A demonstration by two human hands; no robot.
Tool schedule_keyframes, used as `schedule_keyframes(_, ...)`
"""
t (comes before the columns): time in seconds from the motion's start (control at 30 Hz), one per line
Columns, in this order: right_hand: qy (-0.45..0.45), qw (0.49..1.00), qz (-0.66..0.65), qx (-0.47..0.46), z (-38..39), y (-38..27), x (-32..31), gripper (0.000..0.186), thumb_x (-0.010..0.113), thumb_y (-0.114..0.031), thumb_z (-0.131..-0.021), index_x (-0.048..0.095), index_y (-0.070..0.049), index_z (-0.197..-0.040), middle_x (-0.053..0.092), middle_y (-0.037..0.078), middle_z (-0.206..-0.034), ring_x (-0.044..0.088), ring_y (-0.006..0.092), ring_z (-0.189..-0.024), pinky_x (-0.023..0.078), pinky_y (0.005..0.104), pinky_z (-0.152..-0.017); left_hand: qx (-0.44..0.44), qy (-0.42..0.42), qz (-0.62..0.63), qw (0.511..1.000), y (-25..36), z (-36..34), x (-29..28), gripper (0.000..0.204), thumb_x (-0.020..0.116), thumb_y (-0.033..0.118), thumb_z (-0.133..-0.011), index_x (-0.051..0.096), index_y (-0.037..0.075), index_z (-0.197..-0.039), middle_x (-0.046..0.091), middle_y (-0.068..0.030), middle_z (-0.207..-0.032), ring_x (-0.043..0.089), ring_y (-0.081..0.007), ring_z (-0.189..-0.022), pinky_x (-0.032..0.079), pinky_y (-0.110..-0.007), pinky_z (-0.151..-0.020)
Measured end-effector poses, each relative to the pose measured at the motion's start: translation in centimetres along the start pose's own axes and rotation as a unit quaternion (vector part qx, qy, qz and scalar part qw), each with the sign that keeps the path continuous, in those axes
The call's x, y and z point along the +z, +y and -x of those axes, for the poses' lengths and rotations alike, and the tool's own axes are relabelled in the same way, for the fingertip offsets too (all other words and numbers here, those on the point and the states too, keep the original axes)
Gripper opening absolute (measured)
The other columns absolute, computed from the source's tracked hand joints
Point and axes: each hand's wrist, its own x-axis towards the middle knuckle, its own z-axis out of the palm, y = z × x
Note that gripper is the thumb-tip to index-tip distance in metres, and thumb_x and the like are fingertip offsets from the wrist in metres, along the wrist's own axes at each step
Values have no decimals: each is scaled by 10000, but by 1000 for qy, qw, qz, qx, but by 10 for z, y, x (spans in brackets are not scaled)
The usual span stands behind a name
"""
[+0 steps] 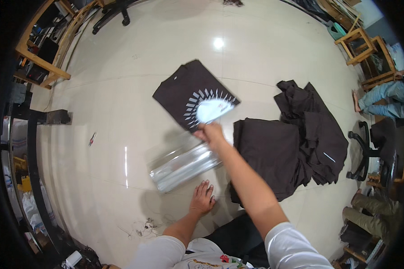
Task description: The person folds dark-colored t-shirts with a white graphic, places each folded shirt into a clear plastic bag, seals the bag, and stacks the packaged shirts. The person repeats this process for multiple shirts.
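A dark brown folded T-shirt (175, 92) with a white sunburst print lies ahead of me, turned at an angle. My right hand (211, 134) reaches out to its near corner and pinches it. Just nearer, partly beneath my right wrist, is a stack of clear plastic bags (179, 168) on the floor. My left hand (203, 198) rests on the tiles beside the near side of the bags, fingers spread and holding nothing. To the right of my right forearm sits a pile of folded dark cloth (267, 148).
Crumpled dark garments (321, 134) lie beyond the pile. On the tile floor (98, 179) are a small red-handled tool (92, 139) and loose threads (148, 226). Two other people's legs (386, 98) show at the right, near wooden stools (357, 45). A dark metal frame (33, 166) stands left.
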Motion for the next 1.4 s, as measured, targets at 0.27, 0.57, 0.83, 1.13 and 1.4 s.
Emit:
schedule_keyframes(0.27, -77, 979, -72, 175, 210, 146, -26, 189, 680, -33, -998, 624, 24, -1169, 690, 96, -1060, 740, 227, -902, 669, 365, -805, 75, 4, 27, 997, -22, 13, 30, 614, 608, 357, -934, 556, 16, -1442, 456, -278, -1542, 415, -447, -1437, 314, -580, -1199)
schedule_keyframes(0.57, 107, 783, 525, -315, 178, 132, -100, 323, 715, -184, -950, 632, 7, -1198, 698, 240, -1165, 680, 386, -1119, 541, 485, -935, 16, -28, 11, 999, -15, 10, 56, 468, 573, 345, -990, 582, 15, -1322, 654, -310, -1211, 636, -477, -1126, 485, -547, -1022)
schedule_keyframes(0.83, 171, 746, 598, -238, 168, 195, -144, 672, 782, -72, -861, 379, 38, -1388, 559, 314, -1332, 580, 471, -1268, 523, 514, -1026, 34, -104, 166, 980, -16, 93, -4, 435, 678, 182, -954, 583, -32, -1321, 662, -282, -1246, 638, -438, -1143, 502, -515, -1007)
schedule_keyframes(1.13, -40, 670, 732, 119, 222, 185, -153, 505, 812, -162, -750, 757, -9, -1228, 709, 217, -1324, 692, 348, -1238, 576, 447, -1012, -352, 263, 96, 893, -143, 35, -65, 640, 708, 370, -954, 482, -28, -1401, 548, -246, -1342, 505, -432, -1266, 365, -517, -1114)
schedule_keyframes(1.4, 263, 885, 382, -35, 200, 190, -136, 760, 799, -395, -882, 569, 162, -1346, 616, 337, -1389, 628, 441, -1285, 501, 454, -1103, -246, 237, -44, 939, -86, -35, -80, 711, 709, 546, -952, 554, -2, -1379, 559, -226, -1378, 519, -422, -1321, 391, -547, -1115)
